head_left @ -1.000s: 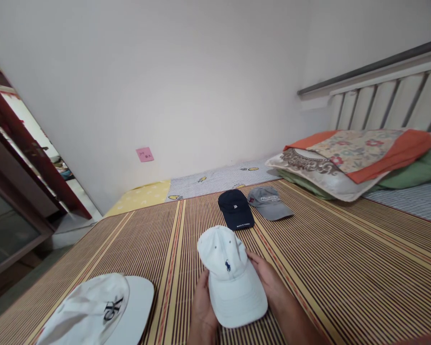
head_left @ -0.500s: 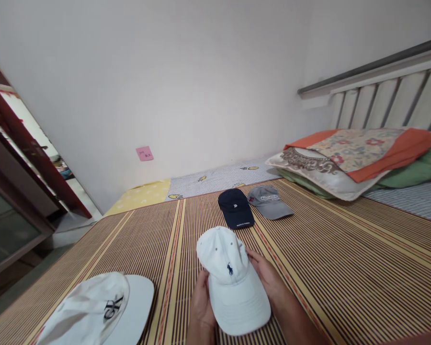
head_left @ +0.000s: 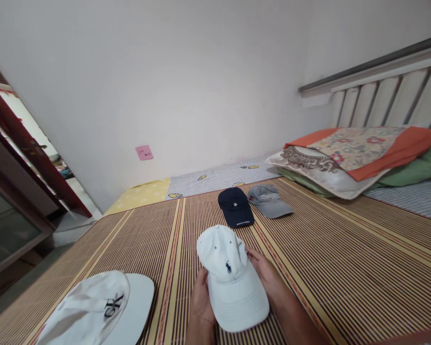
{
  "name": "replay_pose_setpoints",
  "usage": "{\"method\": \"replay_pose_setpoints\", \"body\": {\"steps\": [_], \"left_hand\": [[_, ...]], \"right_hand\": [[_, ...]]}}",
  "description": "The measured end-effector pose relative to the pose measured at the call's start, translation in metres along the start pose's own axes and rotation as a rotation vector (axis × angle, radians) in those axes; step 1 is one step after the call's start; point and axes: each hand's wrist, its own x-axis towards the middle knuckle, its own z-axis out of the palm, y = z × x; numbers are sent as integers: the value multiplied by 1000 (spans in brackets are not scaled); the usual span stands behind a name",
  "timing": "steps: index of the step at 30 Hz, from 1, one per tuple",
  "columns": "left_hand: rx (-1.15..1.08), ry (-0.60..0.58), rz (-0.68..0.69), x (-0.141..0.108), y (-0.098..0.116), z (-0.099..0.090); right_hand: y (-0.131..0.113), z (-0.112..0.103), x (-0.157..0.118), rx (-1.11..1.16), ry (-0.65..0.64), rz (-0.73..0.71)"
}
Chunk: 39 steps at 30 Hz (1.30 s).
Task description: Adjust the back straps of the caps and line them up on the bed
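Note:
A white baseball cap (head_left: 230, 278) with a dark blue horse-rider emblem is held between my two hands, its brim pointing toward me. My left hand (head_left: 202, 299) grips the cap's left side, and my right hand (head_left: 266, 275) has hold of the right side; some fingers are hidden behind the cap. Just beyond it lies a navy baseball cap (head_left: 235, 208), touching or very near a grey baseball cap (head_left: 271, 201). At the lower left, another white cap (head_left: 89, 306) with black letters rests on its side, cut off by the frame edge.
A striped bamboo mat (head_left: 345, 268) covers the bed. Stacked pillows (head_left: 345, 158) lie at the right by a white headboard (head_left: 384, 100). A pink note (head_left: 144, 153) sticks to the wall. A reddish door (head_left: 39, 153) stands at the far left.
The white cap in my hands has shifted very slightly, its brim a little higher. My hands keep their hold, and the other caps lie where they were.

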Motion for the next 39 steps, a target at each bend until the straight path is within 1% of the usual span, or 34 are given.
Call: {"method": "replay_pose_setpoints", "body": {"steps": [3, 6, 9, 12, 15, 19, 22, 24, 26, 30, 32, 36, 39], "left_hand": [[-10, 33, -12, -2, 0, 8], [4, -34, -65, -4, -1, 15], [29, -104, -93, -5, -1, 19], [30, -126, -99, -4, -1, 18], [13, -74, -72, -2, -1, 15], [0, 60, -25, -1, 0, 8], [3, 160, 2, 0, 2, 2], [8, 175, 10, 0, 4, -1], [19, 129, 2, -1, 5, -2], [35, -37, -25, -3, 7, 0], [38, -94, -28, -4, 8, 2], [76, -138, -33, -5, 10, 3], [97, -113, -12, -5, 14, 1]], "right_hand": [[0, 1, 1, 37, -2, 8], [0, 1, 1, 39, -6, -19], [0, 2, 0, 17, -17, -57], [-1, 4, -2, 6, -24, -42], [-1, 7, -4, 34, -18, 6], [1, 7, -6, 28, -43, 55], [4, 2, -5, 0, -89, 36], [5, -1, -4, -15, -97, -4], [6, -4, -3, -25, -88, -35], [7, -6, -1, -43, -83, -58], [7, -7, 1, -75, -89, -59], [7, -12, 4, -167, -117, -96], [8, -16, 6, -219, -109, -140]]}}
